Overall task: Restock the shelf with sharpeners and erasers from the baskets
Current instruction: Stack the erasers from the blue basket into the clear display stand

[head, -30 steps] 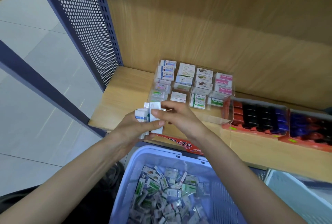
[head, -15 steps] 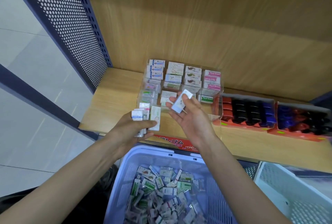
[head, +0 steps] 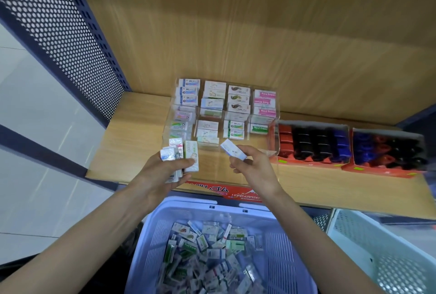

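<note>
The right hand [head: 253, 168] pinches one small white eraser box [head: 233, 152], its long side slanting up and left. The left hand [head: 162, 171], just beside it, grips a bunch of upright eraser boxes [head: 181, 154].

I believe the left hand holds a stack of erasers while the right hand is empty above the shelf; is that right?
Not quite: the head view shows the right hand pinching a single eraser above the shelf, not empty. The left hand does hold a stack of erasers.

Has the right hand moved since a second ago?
Yes. The right hand has shifted right along the front of the clear display tray, from its left column to about its third, holding one eraser.
</note>
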### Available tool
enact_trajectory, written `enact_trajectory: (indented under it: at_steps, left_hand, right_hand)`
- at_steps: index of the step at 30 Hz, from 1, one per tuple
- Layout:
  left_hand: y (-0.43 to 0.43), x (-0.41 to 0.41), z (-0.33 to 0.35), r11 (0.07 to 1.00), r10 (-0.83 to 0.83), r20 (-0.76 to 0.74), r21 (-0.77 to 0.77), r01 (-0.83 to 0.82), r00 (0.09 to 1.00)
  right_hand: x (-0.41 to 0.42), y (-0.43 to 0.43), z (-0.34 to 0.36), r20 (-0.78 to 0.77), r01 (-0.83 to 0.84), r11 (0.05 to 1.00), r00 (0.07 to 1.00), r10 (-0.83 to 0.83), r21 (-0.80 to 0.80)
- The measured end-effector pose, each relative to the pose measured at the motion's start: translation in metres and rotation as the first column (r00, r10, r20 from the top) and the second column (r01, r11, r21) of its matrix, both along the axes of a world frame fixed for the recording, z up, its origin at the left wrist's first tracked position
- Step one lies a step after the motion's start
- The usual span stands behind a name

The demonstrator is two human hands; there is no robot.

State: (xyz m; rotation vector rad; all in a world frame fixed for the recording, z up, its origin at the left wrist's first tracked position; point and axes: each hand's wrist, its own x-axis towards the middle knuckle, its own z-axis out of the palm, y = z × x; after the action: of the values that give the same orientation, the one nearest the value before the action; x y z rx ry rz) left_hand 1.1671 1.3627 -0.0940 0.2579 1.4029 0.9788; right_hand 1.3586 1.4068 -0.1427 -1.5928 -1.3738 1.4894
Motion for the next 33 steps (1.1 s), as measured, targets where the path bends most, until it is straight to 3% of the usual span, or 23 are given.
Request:
enact_trajectory:
  at_steps: [6,12,14,17,22,24,28,30,33]
  left_hand:
    - [0.006,0.001,0.000,0.999,0.033,0.013,0.012,-0.034,0.999]
    - [0.003,-0.008,0.000,0.998,0.051,0.021,0.021,-0.051,0.998]
    - [0.001,-0.013,0.000,0.998,0.064,0.026,0.021,-0.064,0.998]
    - [-0.002,-0.018,0.000,0.996,0.081,0.037,0.027,-0.082,0.996]
    - [-0.004,-0.024,0.002,0.993,0.110,0.045,0.030,-0.112,0.993]
    - [-0.004,-0.025,0.002,0.992,0.122,0.044,0.026,-0.123,0.992]
    - [-0.005,-0.025,0.003,0.991,0.132,0.046,0.024,-0.133,0.990]
    - [-0.007,-0.025,0.003,0.991,0.134,0.051,0.021,-0.135,0.990]
    - [-0.008,-0.026,0.004,0.991,0.132,0.049,0.023,-0.133,0.990]
  right_hand:
    - [-0.006,0.031,0.003,0.241,-0.104,0.972,0.969,0.051,0.211]
    - [-0.037,0.061,-0.009,0.338,-0.133,0.960,0.940,0.043,0.246]
    - [-0.047,0.067,-0.018,0.515,-0.222,0.933,0.856,0.048,0.283]
    - [-0.060,0.077,-0.025,0.751,-0.352,0.872,0.659,-0.026,0.340]
    - [-0.075,0.082,-0.032,0.902,-0.543,0.747,0.393,-0.176,0.383]
    - [-0.075,0.082,-0.037,0.910,-0.564,0.769,0.411,-0.054,0.300]
    - [-0.056,0.084,-0.044,0.689,-0.439,0.864,0.707,0.163,0.246]
    - [-0.046,0.084,-0.046,0.723,-0.503,0.810,0.674,0.152,0.300]
    - [-0.043,0.094,-0.037,0.829,-0.717,0.608,0.535,0.163,0.343]
